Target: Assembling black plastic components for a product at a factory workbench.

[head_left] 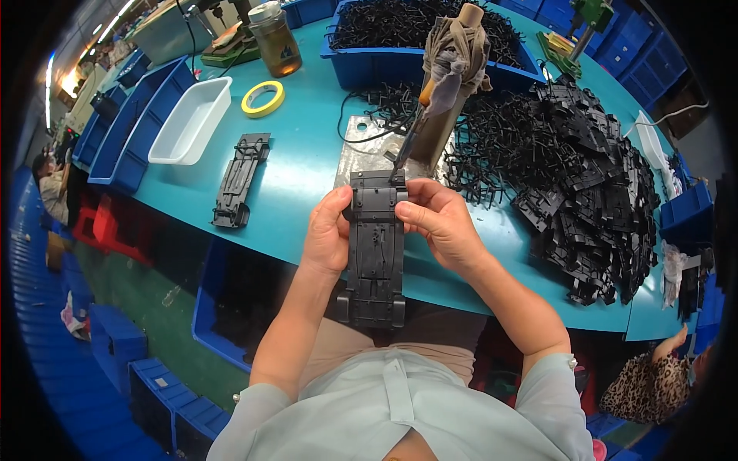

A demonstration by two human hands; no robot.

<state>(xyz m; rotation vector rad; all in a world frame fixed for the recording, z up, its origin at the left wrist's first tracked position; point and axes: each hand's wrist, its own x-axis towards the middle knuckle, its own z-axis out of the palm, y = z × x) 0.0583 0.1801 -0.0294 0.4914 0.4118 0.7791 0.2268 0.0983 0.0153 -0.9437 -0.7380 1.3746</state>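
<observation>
A long black plastic toy-car chassis (377,253) is held upright over the table's near edge. My left hand (329,230) grips its upper left edge, thumb pressed on the surface. My right hand (442,223) pinches the upper right edge. Just above the chassis's top right corner, the thin metal tip of a soldering iron (409,142) slants down, touching it or very close. The iron is tied with grey cloth (455,58) to an upright post (438,134) on a metal plate (357,157). A similar chassis (240,184) lies at the left.
At the right is a heap of black chassis parts (592,192); thin black pieces (492,142) lie beside it. A blue bin (384,65) of such pieces stands at the back. Leftward are yellow tape (262,99), a white tray (188,127), a jar (275,42) and another person (54,188).
</observation>
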